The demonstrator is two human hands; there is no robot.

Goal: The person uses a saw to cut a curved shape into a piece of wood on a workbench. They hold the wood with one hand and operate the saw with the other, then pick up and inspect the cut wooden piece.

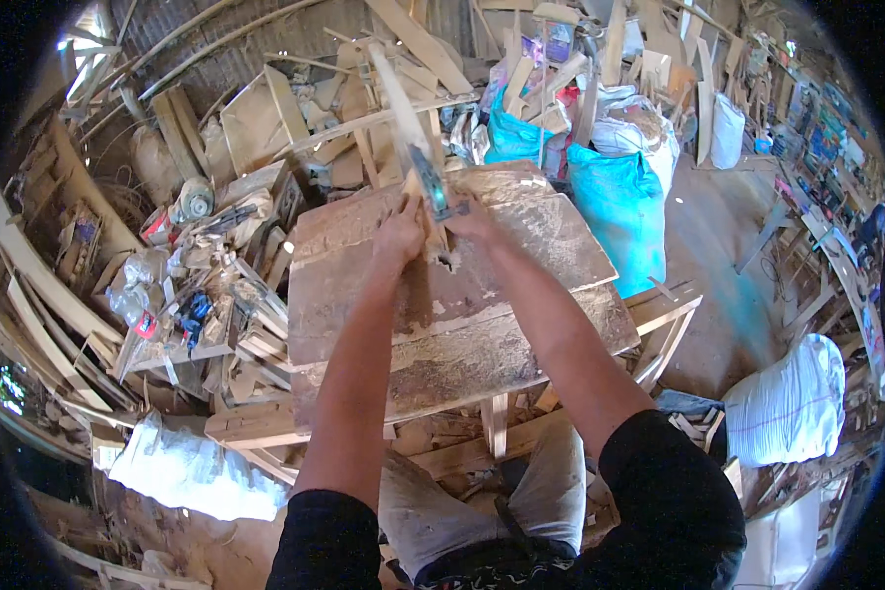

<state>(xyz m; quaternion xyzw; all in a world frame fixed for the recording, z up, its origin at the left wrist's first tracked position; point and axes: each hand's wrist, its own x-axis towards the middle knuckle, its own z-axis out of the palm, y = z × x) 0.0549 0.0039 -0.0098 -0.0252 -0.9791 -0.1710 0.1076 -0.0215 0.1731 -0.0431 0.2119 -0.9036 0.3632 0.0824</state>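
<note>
A narrow piece of wood [418, 200] stands out over the far part of a worn wooden bench top [442, 295]. My left hand [400, 234] is closed on its left side. My right hand [472, 222] is closed at the near end of a dark metal tool with a teal part [429, 183], whose exact kind I cannot make out. Beyond the tool, a long pale strip [393, 93] slants up and away, blurred. Both forearms reach straight across the bench, and the fingertips are partly hidden. A small dark hole [444, 262] shows in the bench top near my hands.
Wood offcuts [256, 310], a plastic bottle [128, 305] and a grey motor-like part [195, 200] crowd the left. A teal sack [619, 211] stands close to the bench's right side. White sacks [787, 403] lie farther out. Scrap boards [339, 108] lean behind.
</note>
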